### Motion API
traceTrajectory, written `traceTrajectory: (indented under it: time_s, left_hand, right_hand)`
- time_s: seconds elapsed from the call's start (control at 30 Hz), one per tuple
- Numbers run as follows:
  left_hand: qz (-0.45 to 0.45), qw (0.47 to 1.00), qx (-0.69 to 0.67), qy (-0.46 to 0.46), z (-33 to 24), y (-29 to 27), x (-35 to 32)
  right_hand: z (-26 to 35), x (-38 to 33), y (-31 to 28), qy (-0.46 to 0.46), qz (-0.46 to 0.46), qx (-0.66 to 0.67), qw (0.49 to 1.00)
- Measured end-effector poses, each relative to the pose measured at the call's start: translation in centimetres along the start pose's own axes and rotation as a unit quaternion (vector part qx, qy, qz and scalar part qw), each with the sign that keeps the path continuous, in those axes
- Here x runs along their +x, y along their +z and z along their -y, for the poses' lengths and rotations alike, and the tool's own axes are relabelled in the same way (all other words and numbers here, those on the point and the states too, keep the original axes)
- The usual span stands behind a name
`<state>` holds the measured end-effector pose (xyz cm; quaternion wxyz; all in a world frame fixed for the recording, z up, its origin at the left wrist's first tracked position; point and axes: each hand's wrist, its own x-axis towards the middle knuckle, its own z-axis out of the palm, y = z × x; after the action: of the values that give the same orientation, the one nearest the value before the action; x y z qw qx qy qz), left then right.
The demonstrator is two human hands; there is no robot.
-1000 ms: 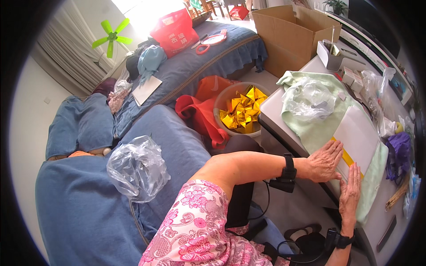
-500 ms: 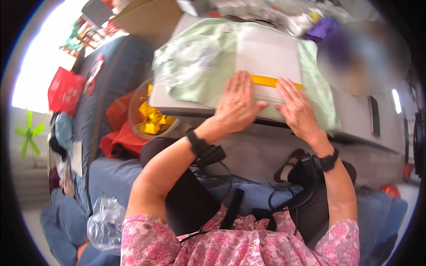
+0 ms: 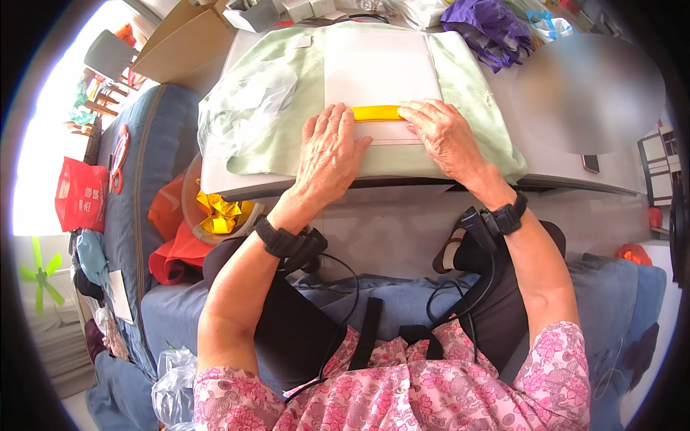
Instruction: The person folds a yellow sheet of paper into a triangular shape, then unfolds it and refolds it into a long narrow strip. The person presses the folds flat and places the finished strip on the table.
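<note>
A shiny yellow strip [image 3: 377,113] lies across a white sheet [image 3: 381,68] on a pale green cloth [image 3: 478,108]. My left hand [image 3: 329,152] rests flat over the strip's left end, fingers stretched and thumb spread to the side. At the other end my right hand [image 3: 447,140] lies over the strip, fingers slightly bent and its thumb just below the strip. Between the hands the middle of the strip shows; both ends are hidden under the fingers. Below it, a crease line crosses the lower part of the sheet.
Clear plastic wrap [image 3: 248,104] covers the cloth's left side. Left of the table, a tub [image 3: 192,188] holds crumpled gold foil [image 3: 219,214]. Red-handled scissors [image 3: 118,159] rest on the blue sofa arm. A purple bag [image 3: 489,29] and a cardboard box [image 3: 183,43] stand behind.
The view has shifted, so the table appears further left. Both hands stay on the strip; my right fingers are now more bent and cover its right end, which showed before.
</note>
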<state>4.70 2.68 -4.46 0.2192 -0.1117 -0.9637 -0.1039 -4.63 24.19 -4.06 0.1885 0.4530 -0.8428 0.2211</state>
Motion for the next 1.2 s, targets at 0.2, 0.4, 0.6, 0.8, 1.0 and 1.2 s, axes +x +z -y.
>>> traceTrajectory:
  time_s: [0.2,0.4,0.6,0.8,1.0,1.2]
  left_hand:
    - [0.002,1.000,-0.019,-0.023,0.3,0.1,0.7]
    - [-0.022,0.999,-0.031,0.001,1.1,0.3,1.6]
    - [-0.030,0.999,0.002,0.030,1.7,-0.1,2.3]
    - [-0.051,0.996,0.054,0.047,2.5,0.3,2.6]
    - [-0.065,0.989,0.116,0.063,2.4,0.1,2.9]
    - [-0.085,0.986,0.132,0.054,1.7,-0.5,2.5]
  right_hand:
    - [-0.8,0.5,0.4,-0.035,-0.005,-0.058,0.998]
    - [-0.8,0.9,0.5,-0.086,-0.001,-0.162,0.983]
    - [-1.2,1.4,0.7,-0.100,-0.017,-0.187,0.977]
    - [-1.4,1.4,0.6,-0.100,-0.023,-0.173,0.980]
    - [-1.2,1.6,0.1,-0.075,-0.036,-0.145,0.986]
    - [1.6,2.8,-1.2,-0.011,-0.174,-0.093,0.980]
